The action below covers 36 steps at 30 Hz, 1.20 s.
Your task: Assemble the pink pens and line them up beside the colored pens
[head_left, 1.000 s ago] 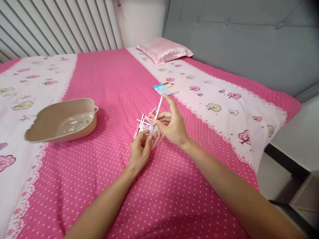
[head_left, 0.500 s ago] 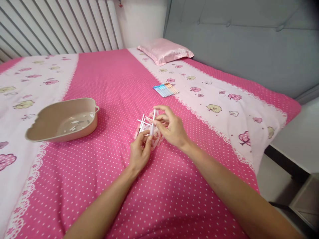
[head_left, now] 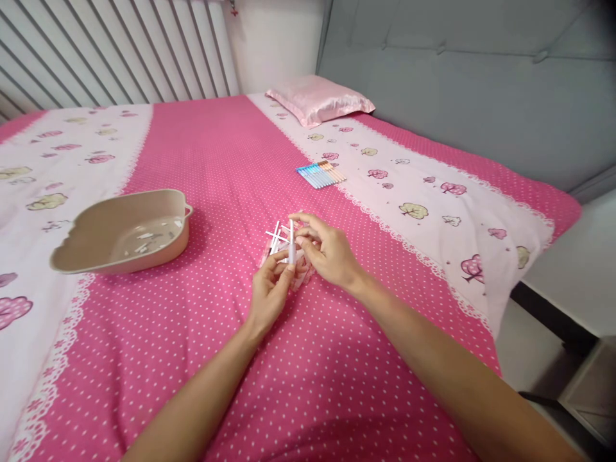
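Over pink dotted bedding (head_left: pixel 337 359), the left hand (head_left: pixel 270 285) pinches a pale tube (head_left: pixel 292 255); the right hand (head_left: pixel 331 253) touches a white stick (head_left: pixel 291 231) there, its grip unclear.

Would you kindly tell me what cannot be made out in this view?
In the head view:
White tube: lower end hidden by the left hand.
Pile of sticks: partly behind that hand and the right hand.
Scraps in the basin: too small to identify.
Radiator: top cut off by the upper edge.

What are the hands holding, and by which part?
A pale tube, pinched at its lower end by the left hand; the right hand is at its upper end.
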Tool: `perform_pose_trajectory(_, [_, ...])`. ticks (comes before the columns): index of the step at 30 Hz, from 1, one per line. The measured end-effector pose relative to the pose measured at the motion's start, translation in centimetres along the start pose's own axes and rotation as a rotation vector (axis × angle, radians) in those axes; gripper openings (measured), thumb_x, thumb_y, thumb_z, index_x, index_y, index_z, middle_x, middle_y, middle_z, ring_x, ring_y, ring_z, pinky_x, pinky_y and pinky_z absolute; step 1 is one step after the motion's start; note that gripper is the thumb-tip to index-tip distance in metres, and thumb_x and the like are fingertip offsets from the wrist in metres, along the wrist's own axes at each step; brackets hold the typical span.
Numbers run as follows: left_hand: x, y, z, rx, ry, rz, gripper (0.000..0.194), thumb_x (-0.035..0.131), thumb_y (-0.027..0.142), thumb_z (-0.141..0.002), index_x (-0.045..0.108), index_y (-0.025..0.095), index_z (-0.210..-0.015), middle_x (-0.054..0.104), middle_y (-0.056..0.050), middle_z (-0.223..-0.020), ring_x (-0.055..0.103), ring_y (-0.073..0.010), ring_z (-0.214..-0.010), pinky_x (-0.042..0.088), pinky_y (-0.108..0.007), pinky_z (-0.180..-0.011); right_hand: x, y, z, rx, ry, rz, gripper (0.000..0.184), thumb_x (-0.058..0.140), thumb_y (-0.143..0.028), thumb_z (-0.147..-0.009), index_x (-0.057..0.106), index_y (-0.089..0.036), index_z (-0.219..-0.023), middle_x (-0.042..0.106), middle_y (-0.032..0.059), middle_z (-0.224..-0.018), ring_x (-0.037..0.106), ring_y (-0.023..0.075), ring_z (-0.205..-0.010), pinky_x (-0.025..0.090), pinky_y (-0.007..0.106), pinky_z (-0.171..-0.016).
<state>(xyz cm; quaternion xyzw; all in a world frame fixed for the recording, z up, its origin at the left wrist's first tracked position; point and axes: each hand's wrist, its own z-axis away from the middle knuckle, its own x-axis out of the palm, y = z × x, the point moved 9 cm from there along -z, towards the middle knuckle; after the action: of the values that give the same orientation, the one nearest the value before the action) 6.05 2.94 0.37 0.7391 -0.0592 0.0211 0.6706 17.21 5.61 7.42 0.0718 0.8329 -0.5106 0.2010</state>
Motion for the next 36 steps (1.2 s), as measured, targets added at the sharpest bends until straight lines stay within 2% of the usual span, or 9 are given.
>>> perform_pose_trajectory(7, [0.1,-0.2,-0.1,-0.072,-0.010,0.125,0.029,0.064,0.032,-0.077,0.057,0.015,-0.100,0.069,-0.003,-0.069,0.062,-0.0128,-0.056,0.048,-0.024,-0.054,0.4,0.1,0.0,0.001,-0.021,0.025,0.045,0.041,-0.009,-0.086,0.047,-0.025,-0.128,0.068,0.0000,-0.088,0.064,0.0146,-0.079,0.050,0.029,-0.075])
perform_pose_trajectory(13, [0.0,-0.2,-0.2,-0.072,-0.016,0.146,0.020,0.061,0.023,-0.074,0.056,0.016,-0.092,0.067,0.000,-0.065,0.057,-0.0097,-0.050,0.043,-0.021,-0.049,1.4,-0.2,0.2,0.010,-0.117,0.031,0.049,0.042,-0.007,-0.085,0.047,-0.026,-0.130,0.070,0.0013,-0.090,0.063,0.0155,-0.076,0.050,0.034,-0.076])
perform_pose_trajectory(19, [-0.5,-0.1,-0.3,-0.066,0.021,0.109,0.018,0.058,0.022,-0.074,0.054,0.016,-0.090,0.066,0.001,-0.062,0.057,-0.0099,-0.048,0.044,-0.022,-0.049,1.1,-0.3,0.0,-0.021,-0.125,-0.050,0.056,0.042,-0.007,-0.085,0.041,-0.031,-0.135,0.069,0.0015,-0.099,0.065,0.0152,-0.086,0.051,0.035,-0.083])
perform_pose_trajectory(22, [-1.1,-0.3,-0.4,-0.062,0.055,0.110,0.018,0.058,0.023,-0.074,0.054,0.015,-0.090,0.067,0.000,-0.064,0.057,-0.0099,-0.048,0.044,-0.021,-0.047,-0.2,1.5,-0.2,0.081,-0.024,-0.043,0.058,0.046,-0.008,-0.084,0.035,-0.026,-0.138,0.069,0.0046,-0.102,0.067,0.0157,-0.082,0.053,0.034,-0.078])
perform_pose_trajectory(25, [-1.7,-0.3,-0.5,-0.043,0.100,0.111,0.017,0.058,0.023,-0.073,0.054,0.016,-0.088,0.066,0.001,-0.062,0.055,-0.0095,-0.047,0.042,-0.020,-0.045,-1.5,4.5,-0.1,0.281,0.035,0.145,0.047,0.049,-0.010,-0.083,0.043,-0.020,-0.129,0.070,0.0065,-0.100,0.067,0.0174,-0.082,0.052,0.034,-0.075])
perform_pose_trajectory(28, [-2.2,-0.2,-0.6,-0.037,0.145,0.104,0.016,0.057,0.021,-0.071,0.054,0.016,-0.086,0.063,0.003,-0.059,0.055,-0.0095,-0.048,0.042,-0.020,-0.047,-1.8,7.6,0.6,0.467,-0.044,0.407,0.032,0.050,-0.010,-0.083,0.055,-0.019,-0.113,0.070,0.0061,-0.098,0.066,0.0177,-0.085,0.050,0.030,-0.074])
perform_pose_trajectory(30, [-2.3,-0.2,-0.5,-0.042,0.163,0.104,0.016,0.056,0.020,-0.071,0.054,0.015,-0.086,0.063,0.003,-0.058,0.055,-0.0094,-0.049,0.042,-0.020,-0.048,-1.6,8.9,1.0,0.516,-0.111,0.486,0.025,0.050,-0.007,-0.081,0.062,-0.018,-0.100,0.070,0.0060,-0.095,0.065,0.0177,-0.084,0.049,0.028,-0.072])
perform_pose_trajectory(33, [-2.3,-0.2,-0.5,-0.048,0.172,0.106,0.016,0.055,0.019,-0.070,0.054,0.015,-0.086,0.063,0.002,-0.059,0.055,-0.0097,-0.049,0.042,-0.020,-0.048,-0.6,9.6,1.5,0.512,-0.234,0.500,0.022,0.055,-0.004,-0.074,0.067,-0.019,-0.085,0.070,0.0044,-0.089,0.064,0.0170,-0.080,0.046,0.024,-0.067])
perform_pose_trajectory(36, [-2.2,-0.2,-0.6,-0.047,0.173,0.103,0.015,0.054,0.019,-0.070,0.054,0.015,-0.085,0.063,0.002,-0.059,0.054,-0.0095,-0.049,0.041,-0.020,-0.047,0.2,9.5,1.7,0.467,-0.337,0.523,0.023,0.062,-0.005,-0.069,0.068,-0.019,-0.087,0.068,0.0043,-0.091,0.062,0.0175,-0.081,0.044,0.023,-0.065])
